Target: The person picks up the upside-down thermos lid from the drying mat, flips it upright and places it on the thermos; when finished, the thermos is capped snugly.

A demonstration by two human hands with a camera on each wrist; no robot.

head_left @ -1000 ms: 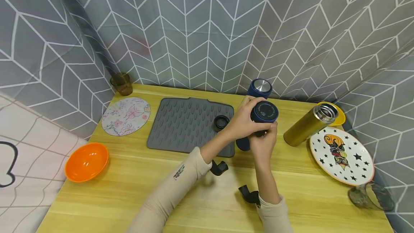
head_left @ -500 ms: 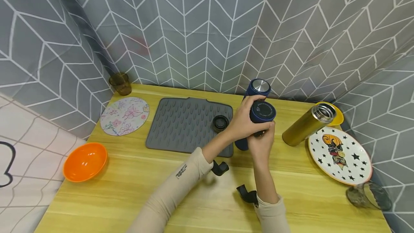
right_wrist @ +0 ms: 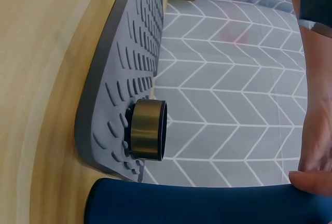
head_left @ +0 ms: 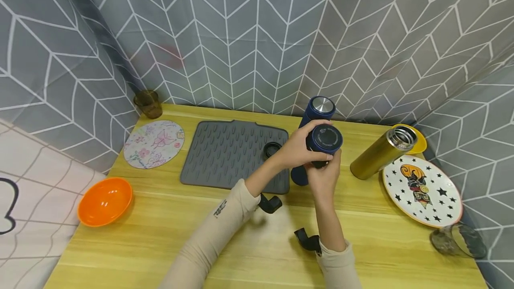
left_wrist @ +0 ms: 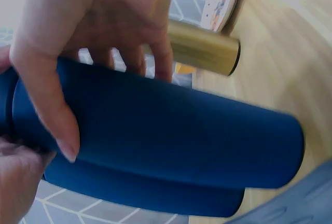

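Note:
Both hands hold the upper part of a dark blue thermos (left_wrist: 181, 125) whose dark round end (head_left: 327, 137), facing the head camera, bears printed text. My left hand (head_left: 299, 146) curls round the side near that end, thumb in front, fingers behind. From the front, my right hand (head_left: 324, 179) grips it close below. A second blue thermos (head_left: 317, 113) with a silver-topped lid stands right behind. At right stands a gold thermos (head_left: 375, 157) with its mouth uncovered. Its gold-coloured match, a short cap (right_wrist: 147, 129), rests on the grey mat.
The grey ridged mat (head_left: 225, 155) lies left of the thermoses. Farther left are an orange bowl (head_left: 105, 202), a drawn-on round mat (head_left: 154, 144) and a brown glass (head_left: 148, 104). At right are a star-patterned plate (head_left: 439, 191), a yellow dish (head_left: 420, 142) and a glass lying on its side (head_left: 458, 241).
Both hands keep their hold on the blue thermos. The print on its dark round end has turned, and the left hand has shifted slightly. Other things stay in place.

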